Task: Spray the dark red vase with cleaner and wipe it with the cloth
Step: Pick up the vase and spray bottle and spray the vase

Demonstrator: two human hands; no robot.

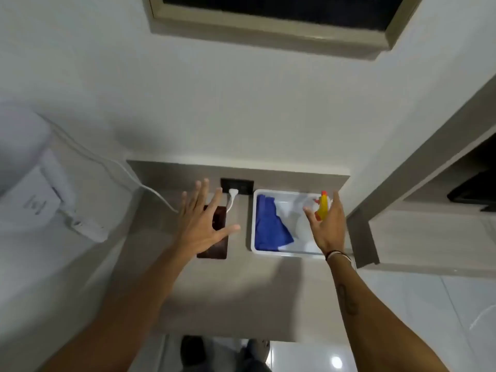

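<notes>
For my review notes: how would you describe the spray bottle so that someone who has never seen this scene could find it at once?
Look at the pale countertop below the wall, then at the white tray on its right side. The spray bottle stands at the tray's far right, just beyond the open right hand. It is the only yellow thing there; beside it lies a blue cloth.

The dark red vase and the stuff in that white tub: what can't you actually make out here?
- Dark red vase: head view, left hand covers most; shape unclear.
- Spray bottle: right hand hides its body; blurred.
- Blue cloth in white tub: folds blurred.
</notes>
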